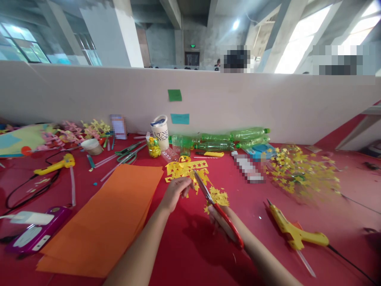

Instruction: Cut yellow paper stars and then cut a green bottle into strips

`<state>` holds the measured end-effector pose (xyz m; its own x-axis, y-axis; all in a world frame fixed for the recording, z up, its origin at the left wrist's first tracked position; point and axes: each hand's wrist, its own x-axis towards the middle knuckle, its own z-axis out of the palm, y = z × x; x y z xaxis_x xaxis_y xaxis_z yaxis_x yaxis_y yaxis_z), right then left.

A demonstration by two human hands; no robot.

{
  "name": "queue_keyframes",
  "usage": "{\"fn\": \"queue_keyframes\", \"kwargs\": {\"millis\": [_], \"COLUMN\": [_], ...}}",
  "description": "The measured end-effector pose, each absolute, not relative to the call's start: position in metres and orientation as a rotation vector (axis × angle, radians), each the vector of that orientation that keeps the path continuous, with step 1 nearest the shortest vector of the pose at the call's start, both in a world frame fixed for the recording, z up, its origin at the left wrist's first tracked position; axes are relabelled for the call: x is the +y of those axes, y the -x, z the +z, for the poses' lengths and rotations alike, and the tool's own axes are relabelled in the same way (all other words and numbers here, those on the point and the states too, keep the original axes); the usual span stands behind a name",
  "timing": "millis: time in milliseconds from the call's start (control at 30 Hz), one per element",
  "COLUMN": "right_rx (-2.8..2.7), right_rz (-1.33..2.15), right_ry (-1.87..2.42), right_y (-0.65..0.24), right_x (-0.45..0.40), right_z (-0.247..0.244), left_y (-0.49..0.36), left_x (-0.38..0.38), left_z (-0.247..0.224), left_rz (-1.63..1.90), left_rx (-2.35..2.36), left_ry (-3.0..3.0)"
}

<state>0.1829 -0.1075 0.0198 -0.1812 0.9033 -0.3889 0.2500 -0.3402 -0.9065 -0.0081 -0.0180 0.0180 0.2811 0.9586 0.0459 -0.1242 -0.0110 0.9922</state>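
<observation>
My right hand point(220, 220) grips a pair of red-handled scissors point(224, 220), whose blades point up and to the left over the yellow scraps. My left hand point(176, 191) is closed, fingertips curled together beside the blades; what they pinch, if anything, is too small to make out. Just beyond it lie yellow paper scraps point(181, 169) with star-shaped holes. A pile of small yellow cut-out stars point(219, 195) sits on the red table point(175, 254), close to my right hand and partly behind the scissors.
Orange paper sheets point(101, 222) lie at left, near a purple power strip point(47, 230) and a yellow glue gun point(56, 165). Another glue gun point(293, 230) lies at right, below a yellow star bouquet point(300, 174). Green plastic bottles point(217, 145) and a white cup point(160, 133) line the partition point(226, 103).
</observation>
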Motion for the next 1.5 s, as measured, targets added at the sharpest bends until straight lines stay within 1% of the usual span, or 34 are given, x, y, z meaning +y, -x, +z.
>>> {"fn": "queue_keyframes", "kwargs": {"millis": [67,233,400,867,1500], "right_rx": [-1.363,-1.376,-1.391,-1.390,-1.491], "right_rz": [1.557,1.567,1.560,1.594,1.626], "right_ry": [1.547,1.530,1.508,1.538,1.494], "right_y": [-0.182,-0.180,-0.180,-0.180,-0.184], "right_x": [-0.108,-0.109,-0.107,-0.109,-0.110], "right_z": [0.020,0.018,0.016,0.022,0.032], "left_y": [0.002,-0.003,-0.003,0.001,0.005], "left_x": [-0.021,-0.019,-0.017,-0.016,-0.012], "left_z": [0.018,0.013,0.011,0.010,0.006], "left_rz": [1.058,1.178,1.113,1.315,1.312], "left_rx": [0.862,0.868,0.812,0.913,0.942], "left_ry": [-1.201,-1.021,-0.917,-1.049,-1.010]}}
